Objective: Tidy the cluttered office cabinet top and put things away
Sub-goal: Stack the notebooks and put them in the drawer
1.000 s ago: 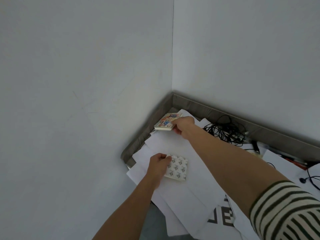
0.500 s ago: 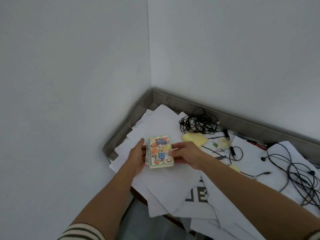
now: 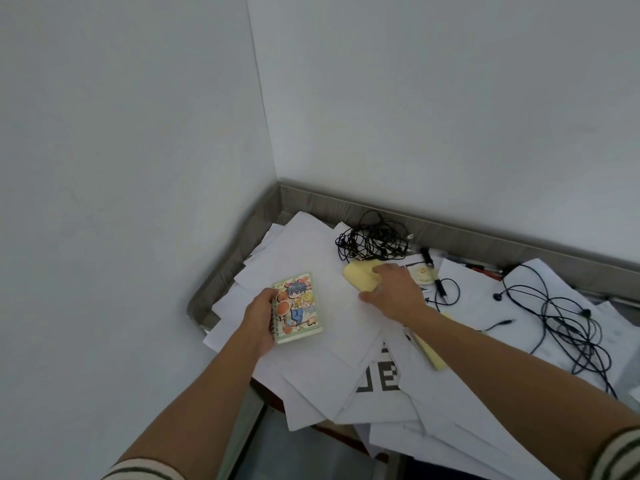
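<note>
Many papers (image 3: 313, 389) past cabinet edge (image 3: 267, 396)

I'm seeing the person wearing a cream top with dark green stripes; the left sleeve (image 3: 145, 474) and right sleeve (image 3: 620, 455) are showing only at the lower edge. Forearms, left hand (image 3: 259, 317) and right hand (image 3: 391, 289) are going bare.

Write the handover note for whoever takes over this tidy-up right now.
Left hand: grips the spiral notebook by its wire edge, over the loose papers.
Right hand: fingers rest on the yellow sticky-note pad; whether it grips is unclear.
Done: notebook in hand.
Left: collect that pad, the second yellow pad by the right forearm, the tangled black cable near the back rim and the loose cables at right, then stack the papers.
</note>
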A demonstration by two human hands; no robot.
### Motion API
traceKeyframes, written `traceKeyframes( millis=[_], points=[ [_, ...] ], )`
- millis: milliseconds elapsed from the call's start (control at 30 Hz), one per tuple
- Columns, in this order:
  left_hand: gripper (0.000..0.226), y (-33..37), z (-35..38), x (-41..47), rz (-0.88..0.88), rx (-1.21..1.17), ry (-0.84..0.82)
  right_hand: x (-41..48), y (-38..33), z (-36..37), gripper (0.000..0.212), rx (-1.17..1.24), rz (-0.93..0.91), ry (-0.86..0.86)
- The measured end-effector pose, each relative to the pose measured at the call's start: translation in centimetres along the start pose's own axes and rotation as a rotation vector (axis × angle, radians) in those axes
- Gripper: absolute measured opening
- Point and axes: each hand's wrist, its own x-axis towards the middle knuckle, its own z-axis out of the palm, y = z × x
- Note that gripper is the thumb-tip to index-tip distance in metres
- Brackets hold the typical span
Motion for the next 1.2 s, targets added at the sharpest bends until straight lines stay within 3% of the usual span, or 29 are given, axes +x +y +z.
traceKeyframes(
  millis=[100, 267, 367, 500, 633, 700, 800, 900, 967, 1200],
  points=[
    [0.034, -0.2, 0.7, -0.5, -0.050, -0.060, -0.072, 0.8, 0.3, 0.6, 0.075, -0.151, 0.018, -0.014],
    [0.032, -1.2, 2.1, -1.6, -0.062, 0.043, -0.185, 1.1, 0.5, 0.8, 0.041, -0.266, -0.076, 0.110],
    [0.028, -2.1, 2.3, -2.0, -0.038, 0.098, -0.139, 0.7, 0.6, -0.3, 0.029, 0.013, -0.080, 0.184],
    [0.026, -3.0, 2.3, -1.9, 0.017, 0.132, -0.107, -0.3, 1.3, -3.0, 0.030, 0.343, 0.021, 0.207],
    [0.025, -3.0, 2.5, -1.8, 0.058, 0.169, -0.086, -2.9, 0.4, -4.8, 0.021, 1.031, 0.236, -0.055],
    [0.026, -3.0, 2.5, -1.7, 0.060, 0.172, -0.086, -3.9, -0.2, -5.0, 0.021, 1.160, 0.265, -0.214],
    [0.030, -3.1, 2.3, -1.6, 0.059, 0.143, -0.105, -4.6, -0.9, -3.5, 0.020, 1.075, 0.234, -0.372],
    [0.034, -3.0, 2.2, -1.9, 0.067, 0.135, -0.126, -4.5, -1.7, -1.2, 0.006, 0.887, 0.248, -0.246],
    [0.036, -3.0, 2.2, -2.0, 0.068, 0.147, -0.160, -4.0, -2.3, -0.5, 0.005, 0.938, 0.281, -0.161],
    [0.029, -2.9, 1.7, -2.1, 0.057, 0.145, -0.203, -2.8, -2.6, -0.6, 0.018, 0.983, 0.271, -0.222]
  ],
)
